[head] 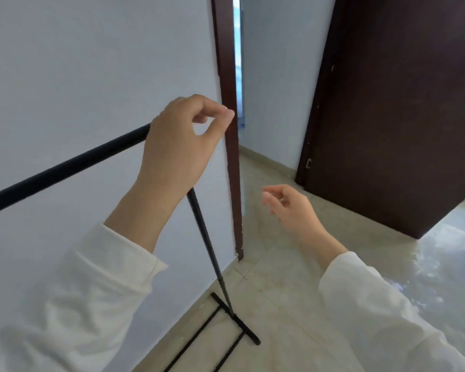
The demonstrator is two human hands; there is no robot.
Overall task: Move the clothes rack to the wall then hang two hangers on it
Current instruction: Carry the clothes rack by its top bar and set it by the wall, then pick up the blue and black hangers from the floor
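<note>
The black clothes rack stands close along the white wall. Its top bar runs from the left edge up to my left hand, and its upright drops to a T-shaped foot on the floor. My left hand covers the rack's top corner with its fingers loosely curled, and wall shows through the loop of thumb and forefinger. Whether the palm grips the corner is hidden. My right hand hovers in the air to the right of the upright, fingers slightly bent and apart, holding nothing. No hangers are in view.
A dark brown door frame ends the wall just right of the rack, with a narrow gap behind it. A dark brown open door stands at the right. The floor is glossy beige tile.
</note>
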